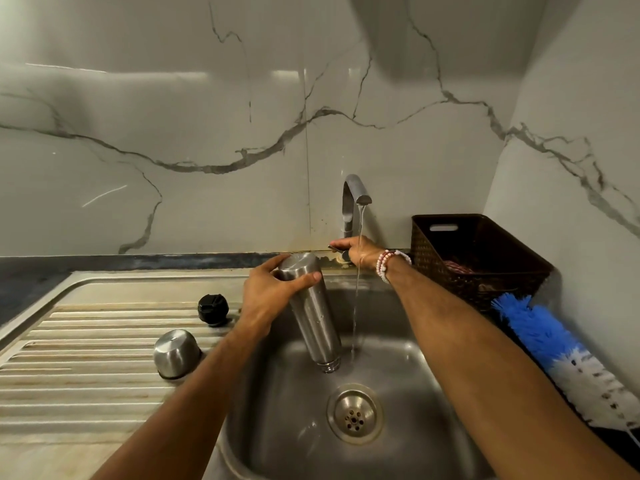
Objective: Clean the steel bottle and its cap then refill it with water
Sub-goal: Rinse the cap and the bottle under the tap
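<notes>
Steel bottle inverted, mouth down over the sink basin, just left of the water stream. Left hand clamped round its base end. Right hand closed over the tap lever at the sink's rear edge.

Risks:
- Wet steel slips and drops into the basin (one-handed grip).
- Lever overturned, causing splash.
- Black cap, near the basin's left edge, nudged in by the forearm.

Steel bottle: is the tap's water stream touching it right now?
Apart. The head view shows the water stream falling right of the steel bottle, with bare sink visible between them.
</notes>
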